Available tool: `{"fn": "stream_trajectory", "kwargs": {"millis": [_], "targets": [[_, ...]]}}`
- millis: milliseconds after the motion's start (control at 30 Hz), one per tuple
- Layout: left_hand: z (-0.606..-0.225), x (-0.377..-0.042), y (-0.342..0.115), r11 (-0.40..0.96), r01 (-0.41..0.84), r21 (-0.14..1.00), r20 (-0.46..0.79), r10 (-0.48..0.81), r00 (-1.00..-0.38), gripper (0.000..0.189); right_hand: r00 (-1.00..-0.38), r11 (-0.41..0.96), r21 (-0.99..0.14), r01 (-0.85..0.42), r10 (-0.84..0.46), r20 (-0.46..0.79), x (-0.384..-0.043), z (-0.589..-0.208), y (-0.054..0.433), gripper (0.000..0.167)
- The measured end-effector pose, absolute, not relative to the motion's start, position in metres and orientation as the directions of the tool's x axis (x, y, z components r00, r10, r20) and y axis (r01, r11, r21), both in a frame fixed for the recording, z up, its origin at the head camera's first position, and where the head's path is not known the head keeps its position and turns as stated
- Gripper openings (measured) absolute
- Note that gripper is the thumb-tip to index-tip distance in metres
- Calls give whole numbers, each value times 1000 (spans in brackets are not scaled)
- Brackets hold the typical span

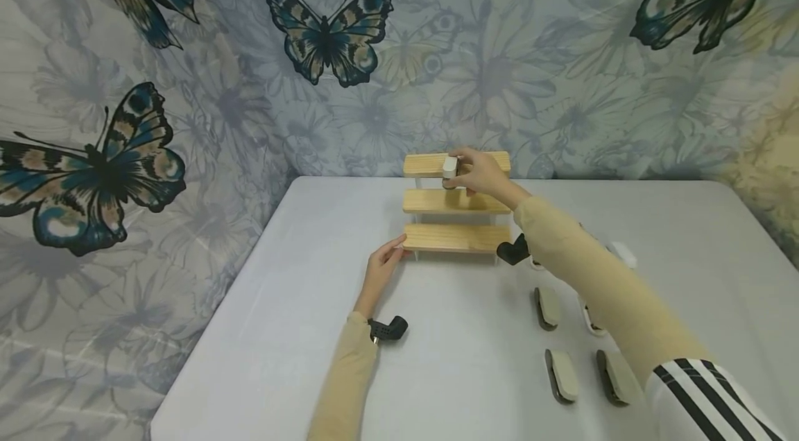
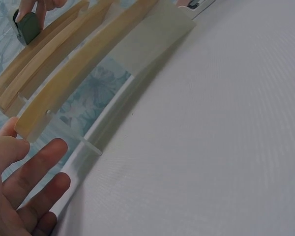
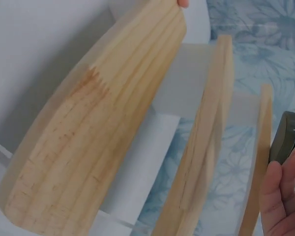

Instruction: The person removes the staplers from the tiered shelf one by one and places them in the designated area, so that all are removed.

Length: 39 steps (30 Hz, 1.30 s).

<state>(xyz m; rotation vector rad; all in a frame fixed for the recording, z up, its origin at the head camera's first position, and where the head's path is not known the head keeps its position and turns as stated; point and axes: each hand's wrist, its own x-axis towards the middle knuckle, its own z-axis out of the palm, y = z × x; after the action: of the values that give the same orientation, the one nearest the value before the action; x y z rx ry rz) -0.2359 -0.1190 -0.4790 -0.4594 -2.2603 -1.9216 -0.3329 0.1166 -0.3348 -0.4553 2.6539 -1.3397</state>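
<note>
My right hand pinches a small oblong object, pale on one face and dark green along its side, at the top tier of a three-tier wooden display stand. In the right wrist view that object is against or just beside the top board; contact is unclear. Its exact kind does not show. My left hand touches the left end of the lowest board. The left wrist view shows the left hand's fingertips at the board's corner, its other fingers loosely extended.
Several similar oblong objects, such as one with a pale top and dark edge, lie on the white table to the right, some partly behind my right sleeve. A butterfly-patterned cloth hangs behind the table.
</note>
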Motion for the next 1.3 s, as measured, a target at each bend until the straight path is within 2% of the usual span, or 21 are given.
{"fn": "stream_trajectory", "kwargs": {"millis": [333, 567, 933, 1067, 1300], "targets": [[-477, -234, -117, 136, 320, 938, 300, 149, -942, 30, -934, 576, -758, -305, -337, 120, -319, -338, 127, 67], [-480, -231, -117, 147, 309, 939, 287, 156, -945, 31, -919, 639, -675, -368, -360, 161, -315, -347, 133, 67], [-475, -231, -119, 155, 313, 937, 290, 152, -945, 31, -903, 576, -724, -381, -401, 156, -305, -350, 141, 64], [-473, -231, -118, 142, 324, 936, 302, 155, -941, 31, -878, 529, -729, -435, -430, 212, -299, -353, 145, 61], [-475, -229, -119, 139, 315, 939, 293, 160, -943, 31, -860, 542, -684, -488, -434, 269, -287, -364, 150, 58]]}}
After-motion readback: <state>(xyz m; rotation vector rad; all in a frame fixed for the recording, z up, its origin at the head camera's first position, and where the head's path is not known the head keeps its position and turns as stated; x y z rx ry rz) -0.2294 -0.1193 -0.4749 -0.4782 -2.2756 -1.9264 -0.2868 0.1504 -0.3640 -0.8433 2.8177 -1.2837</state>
